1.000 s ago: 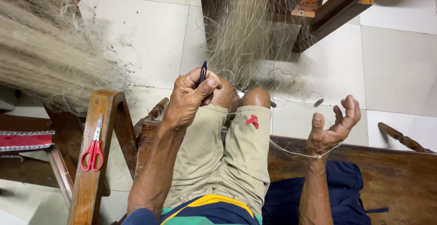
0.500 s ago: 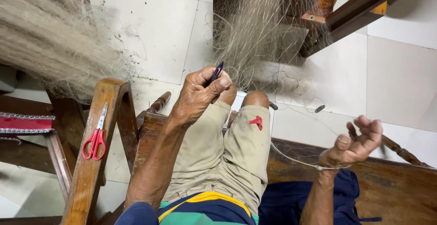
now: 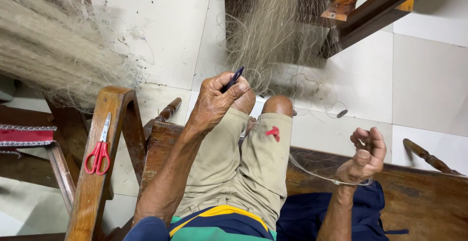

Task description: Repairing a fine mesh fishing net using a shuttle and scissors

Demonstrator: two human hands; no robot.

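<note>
My left hand (image 3: 219,97) rests over my knees and grips a thin dark blue netting needle (image 3: 234,78) between thumb and fingers. A pale fishing net (image 3: 278,31) hangs down in front of my knees. My right hand (image 3: 364,155) is out to the right over the wooden bench, fingers curled around a thin pale line (image 3: 312,171) that runs back toward my lap. A small red piece (image 3: 273,132) lies on my khaki shorts.
Red-handled scissors (image 3: 99,148) lie on the wooden chair arm (image 3: 95,182) at left. A second heap of net (image 3: 44,41) fills the upper left. A dark wooden frame (image 3: 375,11) crosses the upper right over white floor tiles. A blue cloth (image 3: 317,216) lies on the bench.
My right hand has moved outward to the right and closed its fingers on the line, drawing it tighter. My left hand has stayed by the knees with the needle.
</note>
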